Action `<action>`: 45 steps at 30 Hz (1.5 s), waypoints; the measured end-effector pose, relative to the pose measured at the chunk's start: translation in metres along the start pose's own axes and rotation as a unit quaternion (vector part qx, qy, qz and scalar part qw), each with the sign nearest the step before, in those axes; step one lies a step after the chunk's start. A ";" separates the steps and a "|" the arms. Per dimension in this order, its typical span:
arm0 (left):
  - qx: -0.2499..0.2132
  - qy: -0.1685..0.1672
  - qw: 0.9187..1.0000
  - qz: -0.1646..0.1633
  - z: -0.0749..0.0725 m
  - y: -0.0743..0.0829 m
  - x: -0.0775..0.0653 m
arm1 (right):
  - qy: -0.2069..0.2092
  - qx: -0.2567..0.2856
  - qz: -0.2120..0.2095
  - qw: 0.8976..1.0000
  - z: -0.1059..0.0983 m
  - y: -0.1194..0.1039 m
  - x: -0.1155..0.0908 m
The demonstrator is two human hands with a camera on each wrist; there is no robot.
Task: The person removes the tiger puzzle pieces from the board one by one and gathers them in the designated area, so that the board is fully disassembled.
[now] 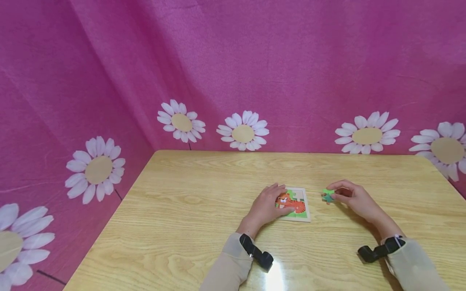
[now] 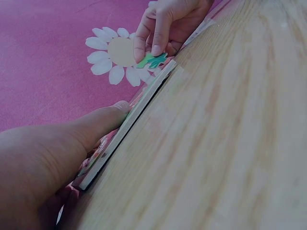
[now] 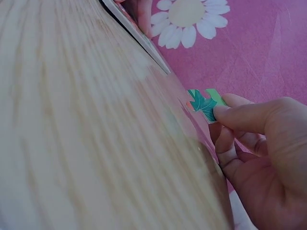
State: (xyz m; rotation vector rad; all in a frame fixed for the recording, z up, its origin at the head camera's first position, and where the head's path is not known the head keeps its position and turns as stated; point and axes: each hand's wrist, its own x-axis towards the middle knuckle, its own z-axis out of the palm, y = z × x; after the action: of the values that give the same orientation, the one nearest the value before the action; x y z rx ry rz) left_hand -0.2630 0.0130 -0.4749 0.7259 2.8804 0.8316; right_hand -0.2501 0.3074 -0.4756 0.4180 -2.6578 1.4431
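Note:
A square tiger jigsaw puzzle (image 1: 294,207) in a pale wooden frame lies flat on the table, with a bare tan patch at its upper right. My left hand (image 1: 265,205) rests on its left side, thumb and fingers spread over the picture. The left wrist view shows that thumb (image 2: 103,122) lying straight along the board's near edge; the other fingers are mostly hidden there. Right of the board, my right hand (image 1: 358,201) pinches a green puzzle piece (image 3: 205,106) with a darker leaf on it between thumb and fingers. The piece is apart from the board.
The wood-grain table (image 1: 174,226) spreads out around both hands. A pink cloth (image 1: 291,72) with white daisies hangs behind the table and along its left side. Black wrist cameras (image 1: 256,253) are strapped over the sleeves.

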 end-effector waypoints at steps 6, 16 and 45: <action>0.002 0.000 1.000 0.003 0.000 -0.001 0.000 | -0.003 -0.001 -0.002 1.000 0.001 0.000 0.000; 0.005 -0.001 1.000 0.005 0.001 -0.001 0.000 | 0.008 -0.035 -0.028 0.999 0.004 0.002 0.002; 0.002 -0.003 1.000 0.002 -0.001 0.000 0.000 | 0.019 -0.126 -0.069 0.989 0.008 0.002 0.002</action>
State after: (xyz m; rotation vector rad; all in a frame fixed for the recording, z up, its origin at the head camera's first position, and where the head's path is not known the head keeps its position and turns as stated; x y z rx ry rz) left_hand -0.2633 0.0127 -0.4741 0.7342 2.8766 0.8219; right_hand -0.2527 0.3018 -0.4813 0.5309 -2.6739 1.0503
